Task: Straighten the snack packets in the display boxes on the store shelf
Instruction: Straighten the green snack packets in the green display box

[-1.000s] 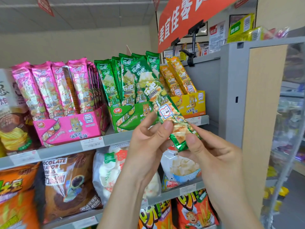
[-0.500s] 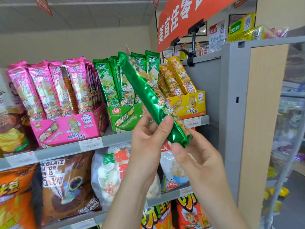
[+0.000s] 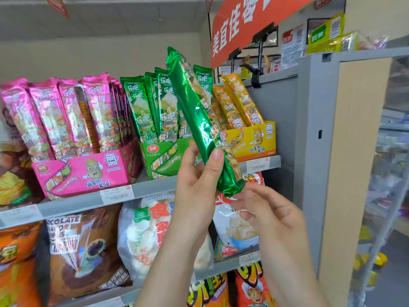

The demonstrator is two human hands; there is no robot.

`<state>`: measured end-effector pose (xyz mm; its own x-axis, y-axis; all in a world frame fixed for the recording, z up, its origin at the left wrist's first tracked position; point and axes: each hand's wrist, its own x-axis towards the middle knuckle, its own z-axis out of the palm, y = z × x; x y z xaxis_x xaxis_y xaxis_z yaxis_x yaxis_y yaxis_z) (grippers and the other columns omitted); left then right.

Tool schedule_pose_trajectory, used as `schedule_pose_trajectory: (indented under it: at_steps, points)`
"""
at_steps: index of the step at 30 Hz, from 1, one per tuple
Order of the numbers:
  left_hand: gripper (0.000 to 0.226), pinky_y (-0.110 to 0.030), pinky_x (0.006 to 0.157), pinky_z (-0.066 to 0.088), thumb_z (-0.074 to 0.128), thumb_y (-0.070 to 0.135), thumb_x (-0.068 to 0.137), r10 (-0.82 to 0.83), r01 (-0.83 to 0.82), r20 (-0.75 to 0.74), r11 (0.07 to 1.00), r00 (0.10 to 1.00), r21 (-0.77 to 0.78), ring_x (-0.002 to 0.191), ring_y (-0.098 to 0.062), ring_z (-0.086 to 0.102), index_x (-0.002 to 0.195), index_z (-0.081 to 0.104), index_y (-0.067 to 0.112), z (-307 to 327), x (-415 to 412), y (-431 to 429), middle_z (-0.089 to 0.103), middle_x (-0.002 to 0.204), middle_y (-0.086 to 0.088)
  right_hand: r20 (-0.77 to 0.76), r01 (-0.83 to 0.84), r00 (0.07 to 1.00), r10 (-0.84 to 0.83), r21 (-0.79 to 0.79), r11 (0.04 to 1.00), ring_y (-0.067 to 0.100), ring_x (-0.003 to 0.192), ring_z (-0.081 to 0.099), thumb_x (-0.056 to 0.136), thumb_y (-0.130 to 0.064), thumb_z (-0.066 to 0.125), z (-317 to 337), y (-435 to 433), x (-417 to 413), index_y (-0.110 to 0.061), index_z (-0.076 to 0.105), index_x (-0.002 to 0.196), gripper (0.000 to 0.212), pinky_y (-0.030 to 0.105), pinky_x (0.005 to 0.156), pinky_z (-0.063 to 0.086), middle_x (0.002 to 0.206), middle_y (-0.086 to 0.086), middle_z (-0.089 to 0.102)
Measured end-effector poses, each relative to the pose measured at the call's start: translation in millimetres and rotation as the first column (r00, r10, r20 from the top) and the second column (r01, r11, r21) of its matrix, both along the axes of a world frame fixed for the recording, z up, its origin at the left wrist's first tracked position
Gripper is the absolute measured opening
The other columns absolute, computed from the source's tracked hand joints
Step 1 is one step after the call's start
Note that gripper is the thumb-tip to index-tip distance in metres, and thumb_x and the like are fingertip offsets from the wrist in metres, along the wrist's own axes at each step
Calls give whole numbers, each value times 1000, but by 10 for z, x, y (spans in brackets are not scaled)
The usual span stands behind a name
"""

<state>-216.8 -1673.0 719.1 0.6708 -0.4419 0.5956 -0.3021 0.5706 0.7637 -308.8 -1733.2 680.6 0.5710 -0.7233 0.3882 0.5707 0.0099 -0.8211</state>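
Compared with a second ago, green packet is turned from printed face to shiny back/side seam and stands steeper, top end now raised above the row of green packets in the box; half a second ago it leaned further left. Left hand is clamped on the packet's lower part: thumb pressed across the front, other fingers wrapped behind. Right hand sits just below, fingers loosely curled and partly apart, fingertips touching the packet's crimped bottom end; firm pinch or only touch, cannot tell.

Held packet is in front of the green display box, not inside it, and covers part of the box's right side and some packets standing in it. Pink display box with upright pink packets sits to the left on the same shelf; yellow display box with leaning yellow packets sits to the right, partly hidden behind the held packet. White price tag is clipped on the shelf edge under the pink box. Lower shelf holds larger snack bags, forearms crossing in front of them. Orange hanging sign is overhead at right, grey shelf end panel beside the yellow box.
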Motion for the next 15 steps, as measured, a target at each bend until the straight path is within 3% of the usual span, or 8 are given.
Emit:
schedule_pose_trajectory:
  at_steps: [3, 5, 7, 10, 13, 15]
  points:
    - [38, -35, 68, 51, 75, 43, 74, 13, -13, 4, 1000, 1000, 27, 72, -18, 58, 105, 61, 26, -7, 53, -9, 62, 78, -1, -37, -42, 998, 41, -26, 999, 11, 86, 72, 74, -48, 76, 7, 1, 8, -30, 76, 91, 25, 31, 82, 56, 91, -6, 76]
    - [33, -34, 68, 51, 77, 39, 74, -23, 21, 33, 999, 999, 45, 73, -19, 58, 101, 63, 26, -18, 72, -5, 64, 78, 0, -37, -60, 998, 57, -106, 993, 9, 91, 71, 69, -52, 74, 30, 17, 20, -39, 74, 94, 28, 27, 83, 58, 96, -10, 76]
    - [25, -36, 69, 50, 78, 37, 73, -61, 56, 64, 995, 996, 79, 77, -21, 60, 91, 66, 25, -35, 80, 6, 66, 81, -2, -19, -59, 998, 58, -109, 992, 10, 90, 72, 69, -43, 76, 51, 5, 39, -35, 75, 92, 25, 24, 83, 57, 95, -9, 76]
    - [20, -36, 73, 52, 79, 37, 70, -76, 70, 62, 993, 995, 99, 82, -21, 63, 83, 69, 26, -52, 102, 31, 67, 84, -4, -1, -36, 999, 36, -92, 995, 13, 83, 73, 66, -36, 72, 76, -51, 71, -27, 75, 87, 23, 23, 77, 58, 89, -4, 77]
    - [16, -46, 78, 49, 77, 36, 73, -74, 73, 22, 997, 997, 40, 83, -28, 58, 81, 68, 26, 32, 123, 34, 62, 83, -7, -1, -8, 1000, 8, -107, 994, 11, 76, 72, 60, -41, 74, 106, -79, 97, -22, 75, 86, 32, 17, 66, 55, 84, -1, 76]
    - [16, -38, 70, 51, 74, 41, 73, -32, 32, -3, 999, 999, -16, 77, -22, 57, 80, 68, 28, 182, 159, 49, 60, 80, -4, -16, -30, 999, 28, -124, 992, 11, 75, 72, 58, -40, 75, 107, -96, 133, -17, 75, 87, 37, 15, 62, 53, 82, 1, 76]
